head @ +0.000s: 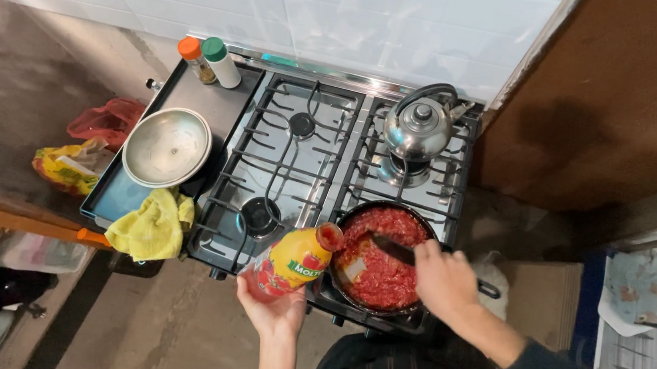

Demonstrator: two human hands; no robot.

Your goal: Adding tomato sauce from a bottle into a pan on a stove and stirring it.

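My left hand grips a glass bottle of red sauce with a yellow label, tipped so its open mouth points at the black frying pan. The pan sits on the stove's front right burner and is full of chunky red tomato sauce. My right hand holds a dark spatula whose blade rests in the sauce. The pan's handle runs under that hand.
A steel kettle stands on the back right burner. Left of the burners lie an upturned metal lid, a yellow cloth and two spice shakers. Bags lie on the floor at left, a wooden cabinet at right.
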